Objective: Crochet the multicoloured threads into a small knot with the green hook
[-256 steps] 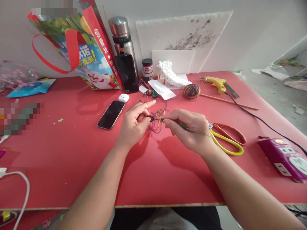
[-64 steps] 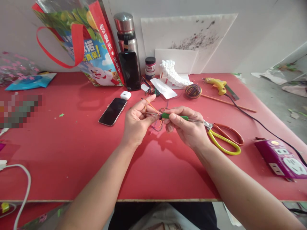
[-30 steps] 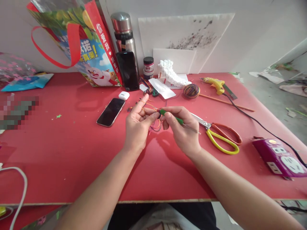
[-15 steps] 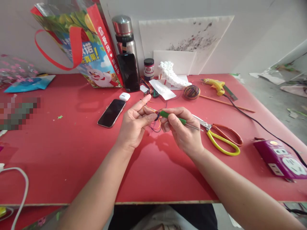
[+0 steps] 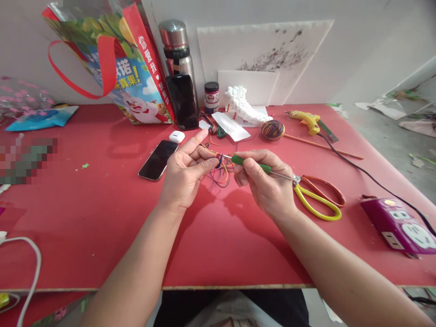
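Between thumb and fingers my left hand pinches a small piece of multicoloured yarn work, and a strand runs up over its raised index finger. My right hand is closed round the green handle of a crochet hook. The hook's metal tip points left and meets the yarn at the left fingertips; its other thin metal end sticks out past the right hand. Loose yarn loops dangle between the hands. Beyond them lies a ball of multicoloured yarn.
Scissors with red and yellow handles lie just right of my right hand. A phone and an earbud case are at left. Farther back stand a bag, a flask and a glue gun with its cord.
My right hand has moved a little right with the crochet hook, showing more of its metal tip. My left hand has shifted slightly left with the yarn, and the hands are farther apart.
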`<state>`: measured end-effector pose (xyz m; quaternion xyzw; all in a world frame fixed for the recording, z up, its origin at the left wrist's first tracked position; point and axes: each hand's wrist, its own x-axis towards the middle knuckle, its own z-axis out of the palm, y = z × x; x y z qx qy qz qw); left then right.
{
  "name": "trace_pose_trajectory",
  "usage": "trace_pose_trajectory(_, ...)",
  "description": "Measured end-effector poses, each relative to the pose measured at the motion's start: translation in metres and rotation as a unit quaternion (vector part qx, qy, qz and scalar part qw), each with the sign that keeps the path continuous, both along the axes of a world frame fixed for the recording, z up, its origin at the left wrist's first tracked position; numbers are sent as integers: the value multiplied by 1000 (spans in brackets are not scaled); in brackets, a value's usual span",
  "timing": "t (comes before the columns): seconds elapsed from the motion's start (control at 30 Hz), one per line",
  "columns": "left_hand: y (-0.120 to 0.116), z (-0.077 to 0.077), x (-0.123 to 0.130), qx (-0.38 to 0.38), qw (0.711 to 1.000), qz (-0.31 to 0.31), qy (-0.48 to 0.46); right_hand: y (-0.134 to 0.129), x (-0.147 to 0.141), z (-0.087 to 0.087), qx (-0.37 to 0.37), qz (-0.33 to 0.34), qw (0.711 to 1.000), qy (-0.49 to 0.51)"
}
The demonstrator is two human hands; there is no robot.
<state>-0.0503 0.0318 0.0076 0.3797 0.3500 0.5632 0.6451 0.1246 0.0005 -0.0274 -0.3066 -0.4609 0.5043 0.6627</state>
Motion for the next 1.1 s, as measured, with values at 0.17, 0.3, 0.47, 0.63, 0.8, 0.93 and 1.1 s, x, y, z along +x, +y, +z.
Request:
trace_pose_trajectory(0.17, 0, 0, 0, 13, 1000, 11, 14, -1, 2, 3, -7, -8, 1000, -6)
trace_pose_trajectory(0.3, 1, 0, -2, 26, 999, 12, 31, 0, 4, 5, -6, -19, 1000, -20)
trace_pose_trajectory(0.47, 0, 3, -4, 39, 998, 4, 46, 1, 8, 7, -1, -20, 999, -33)
trace_pose_trajectory(0.63, 0, 4, -5, 40, 999, -5, 37, 2, 13, 10, 13, -18, 999, -38)
trace_pose_trajectory(0.8, 1, 6, -8, 54, 997, -22, 54, 3, 19, 14, 8, -20, 998, -51)
trace_pose_trajectory(0.93, -2, 8, -10, 60, 995, -38, 65, 4, 23, 20, -4, -14, 999, -48)
trace_pose_trajectory(1.1, -3, 7, -10, 64, 994, -54, 66, 5, 26, 28, -18, -1, 999, -34)
